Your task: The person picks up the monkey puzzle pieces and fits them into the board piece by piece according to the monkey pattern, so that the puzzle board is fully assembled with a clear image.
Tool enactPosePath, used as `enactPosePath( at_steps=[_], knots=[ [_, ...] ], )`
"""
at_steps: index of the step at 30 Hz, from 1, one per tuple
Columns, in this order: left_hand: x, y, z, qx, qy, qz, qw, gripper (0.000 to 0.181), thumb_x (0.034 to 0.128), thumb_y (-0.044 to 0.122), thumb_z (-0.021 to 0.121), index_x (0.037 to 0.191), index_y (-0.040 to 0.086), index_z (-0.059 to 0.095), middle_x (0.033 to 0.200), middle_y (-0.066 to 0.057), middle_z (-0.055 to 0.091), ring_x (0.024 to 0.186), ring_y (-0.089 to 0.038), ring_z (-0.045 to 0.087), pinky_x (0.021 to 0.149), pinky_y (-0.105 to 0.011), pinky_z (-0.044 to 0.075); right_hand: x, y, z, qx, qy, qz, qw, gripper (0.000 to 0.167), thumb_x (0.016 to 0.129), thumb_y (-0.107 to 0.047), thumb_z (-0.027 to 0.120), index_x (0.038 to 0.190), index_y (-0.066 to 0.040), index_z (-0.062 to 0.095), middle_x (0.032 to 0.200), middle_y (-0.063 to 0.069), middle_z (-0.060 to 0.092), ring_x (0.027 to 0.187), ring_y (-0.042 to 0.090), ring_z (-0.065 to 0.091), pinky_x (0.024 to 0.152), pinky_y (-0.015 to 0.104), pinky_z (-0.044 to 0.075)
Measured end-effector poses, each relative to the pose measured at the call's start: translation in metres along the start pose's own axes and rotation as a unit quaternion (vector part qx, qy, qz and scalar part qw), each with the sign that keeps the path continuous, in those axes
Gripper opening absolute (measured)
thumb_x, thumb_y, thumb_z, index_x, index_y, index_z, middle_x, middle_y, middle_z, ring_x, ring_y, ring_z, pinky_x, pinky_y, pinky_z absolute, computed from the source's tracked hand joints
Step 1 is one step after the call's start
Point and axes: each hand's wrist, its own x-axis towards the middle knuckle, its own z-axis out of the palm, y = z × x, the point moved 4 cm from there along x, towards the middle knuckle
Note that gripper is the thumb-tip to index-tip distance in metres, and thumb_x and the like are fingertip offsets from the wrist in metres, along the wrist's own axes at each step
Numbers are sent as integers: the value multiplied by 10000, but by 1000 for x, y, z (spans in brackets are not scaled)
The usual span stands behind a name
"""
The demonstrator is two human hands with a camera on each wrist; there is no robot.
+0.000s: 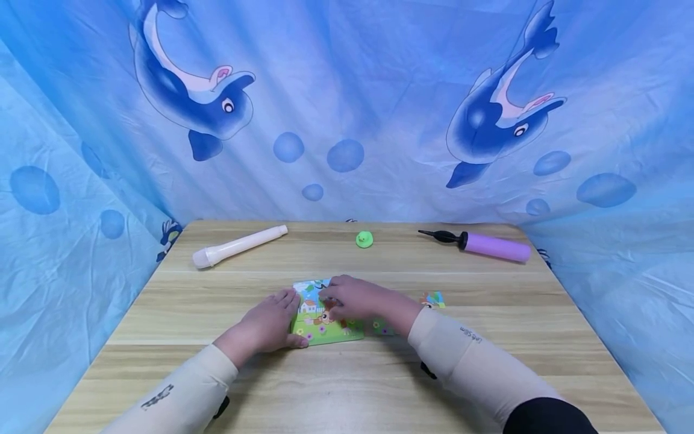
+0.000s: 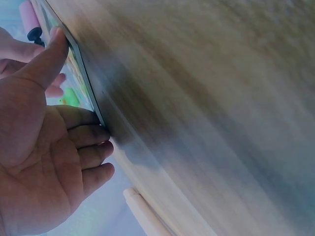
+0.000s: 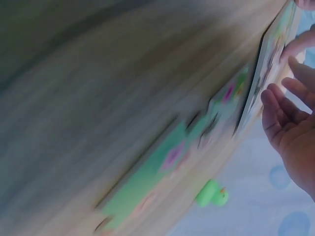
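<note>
A cartoon picture puzzle board (image 1: 329, 333) with a house, flowers and a brown animal lies flat on the table. My left hand (image 1: 273, 319) rests against its left side, fingers along the edge and thumb at the near corner. Over the board's upper right part is my right hand (image 1: 358, 297), palm down. In the right wrist view, one finger reaches onto the board while the others bend loosely; I see nothing held between them. Loose puzzle pieces (image 3: 172, 157) lie right of the board, partly hidden by the right forearm in the head view.
A white microphone-shaped stick (image 1: 241, 246) lies at the back left of the wooden table (image 1: 336, 386). A small green toy duck (image 1: 364, 239) sits at the back middle, and a purple hand pump (image 1: 496, 247) at the back right. Blue dolphin-print cloth (image 1: 347, 108) hangs around the table.
</note>
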Motion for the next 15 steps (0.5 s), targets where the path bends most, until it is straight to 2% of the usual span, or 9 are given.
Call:
enactPosePath(
  at_steps=[3,7,12,15],
  knots=[
    [0,0,0,-29,8,-20,10000,999,837,622,660,1467,-91,356,1549,-267,321,1456,-415,272,1188,-521,272,-9,12,-3,147,170,39,9997,442,979,-337,606,1391,-184,557,1189,-3,578,1088,126,533,942,293,497],
    [0,1,0,-46,-15,-34,10000,1005,836,624,659,1475,-85,343,1560,-260,302,1463,-413,255,1194,-521,260,-26,31,-9,199,287,364,9987,471,977,-332,610,1411,-167,536,1233,20,579,1144,155,539,998,329,490],
    [0,1,0,-14,-39,-61,10000,1003,842,624,652,1482,-79,333,1565,-253,294,1467,-407,248,1196,-517,258,-52,59,-17,277,493,797,9952,474,954,-315,642,1377,-122,551,1310,61,582,1242,226,531,1070,384,454],
    [-1,1,1,-19,-34,-37,10000,1000,844,621,651,1478,-84,337,1561,-261,297,1464,-411,253,1192,-525,262,-71,78,-21,276,551,974,9933,455,946,-293,651,1350,-99,573,1317,99,584,1244,274,535,1075,431,449]
  ],
)
